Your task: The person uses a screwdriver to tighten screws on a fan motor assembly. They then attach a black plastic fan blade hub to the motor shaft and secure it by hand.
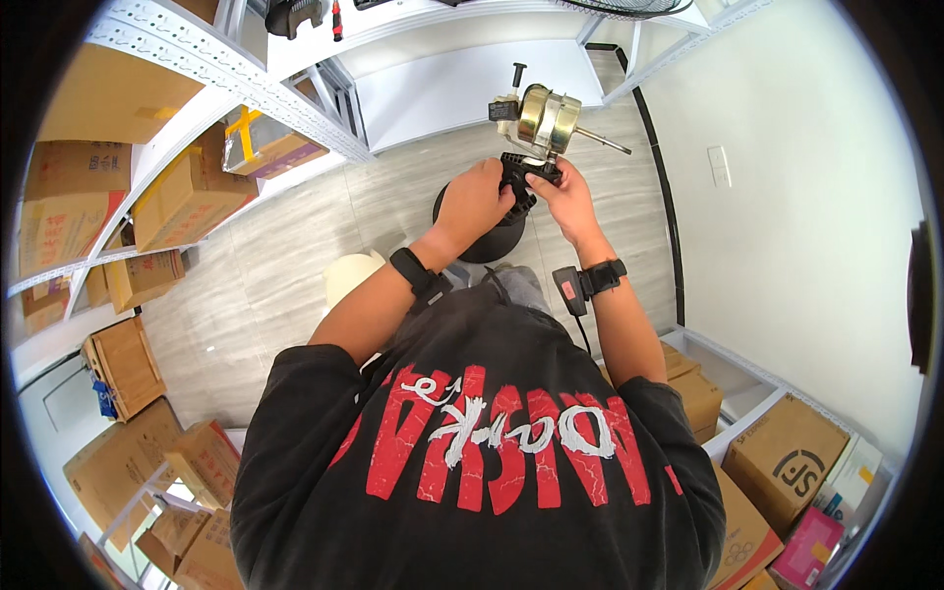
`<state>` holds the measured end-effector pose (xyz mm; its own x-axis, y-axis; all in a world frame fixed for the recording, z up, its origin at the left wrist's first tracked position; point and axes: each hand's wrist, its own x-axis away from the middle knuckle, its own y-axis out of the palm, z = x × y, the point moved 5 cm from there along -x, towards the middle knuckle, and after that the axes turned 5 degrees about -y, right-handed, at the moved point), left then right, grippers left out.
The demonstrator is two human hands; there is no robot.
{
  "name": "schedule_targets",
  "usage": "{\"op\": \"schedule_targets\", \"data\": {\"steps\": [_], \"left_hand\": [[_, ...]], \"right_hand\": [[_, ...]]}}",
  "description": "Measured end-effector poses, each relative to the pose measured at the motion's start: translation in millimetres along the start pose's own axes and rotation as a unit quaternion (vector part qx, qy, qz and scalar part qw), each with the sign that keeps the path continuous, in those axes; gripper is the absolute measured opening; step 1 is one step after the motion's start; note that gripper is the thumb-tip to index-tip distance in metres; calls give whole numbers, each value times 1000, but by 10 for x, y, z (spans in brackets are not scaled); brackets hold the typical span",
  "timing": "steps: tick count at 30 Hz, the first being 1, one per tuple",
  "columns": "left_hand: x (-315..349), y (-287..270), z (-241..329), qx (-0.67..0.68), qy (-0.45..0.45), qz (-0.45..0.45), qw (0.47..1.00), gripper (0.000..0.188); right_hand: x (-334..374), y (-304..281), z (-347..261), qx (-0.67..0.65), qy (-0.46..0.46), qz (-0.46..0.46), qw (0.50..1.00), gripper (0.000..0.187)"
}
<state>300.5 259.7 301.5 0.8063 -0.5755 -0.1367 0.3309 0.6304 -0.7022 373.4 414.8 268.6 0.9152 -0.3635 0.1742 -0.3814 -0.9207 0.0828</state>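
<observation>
A gold-coloured fan motor (544, 118) with a steel shaft pointing right stands beyond my hands. A small black box (502, 110) and a black knob on a stem (518, 74) sit on its left side. Just below the motor is a black ribbed plastic housing (517, 182). My left hand (474, 202) is closed on the housing's left side. My right hand (568, 200) grips its right upper edge, thumb on top, close under the motor. Below them shows a round black base (495, 243), partly covered by my left hand. The fingertips under the housing are hidden.
White shelving (472, 93) runs along the far side, with a red-and-black screwdriver (337, 20) on its upper board. Cardboard boxes (192, 187) fill racks at left, and more boxes (787, 462) stand at lower right. A pale stool (351, 275) is beside me. A white wall (796, 197) closes the right.
</observation>
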Motion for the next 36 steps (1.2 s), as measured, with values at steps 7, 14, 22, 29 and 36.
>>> {"op": "schedule_targets", "data": {"steps": [7,14,22,29,36], "left_hand": [[10,122,45,-2,-58,69,996,20],[119,12,148,52,-81,32,995,20],[236,-51,126,85,-157,58,982,33],[256,60,47,77,-139,77,984,29],[236,60,200,-67,-137,51,987,27]], "right_hand": [[-130,-86,3,38,16,-37,998,29],[-240,-172,179,-28,32,-115,992,36],[-317,-164,-5,4,-28,-240,970,44],[-521,-166,283,-40,-40,-306,951,42],[-571,-137,266,-61,-64,-315,945,37]]}}
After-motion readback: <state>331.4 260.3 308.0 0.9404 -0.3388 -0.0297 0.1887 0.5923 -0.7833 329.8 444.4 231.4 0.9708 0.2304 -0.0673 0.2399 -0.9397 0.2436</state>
